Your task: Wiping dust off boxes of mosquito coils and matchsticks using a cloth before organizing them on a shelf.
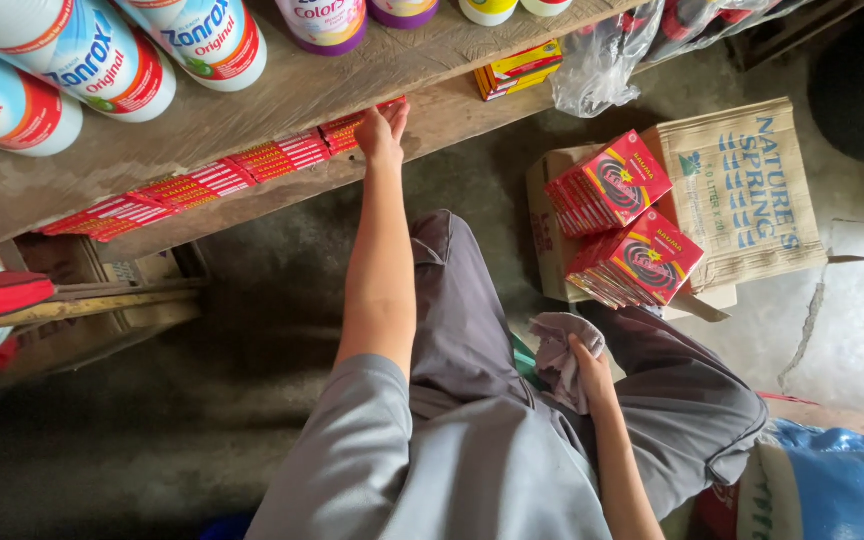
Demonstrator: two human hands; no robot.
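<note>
- One view only, from a camera worn on the person's head, looking steeply down along their own body.
- It faces a wooden shelf (282,100) running across the top of the frame, seen from above and close by.
- The person's lap fills the lower middle, very near the lens.
- Further below lies the concrete floor (852,320), with a cardboard box (742,190) to the right.

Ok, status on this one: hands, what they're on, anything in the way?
Left hand on the row of red boxes on the wooden shelf. Right hand grips a grey cloth. Nothing blocking.
</note>
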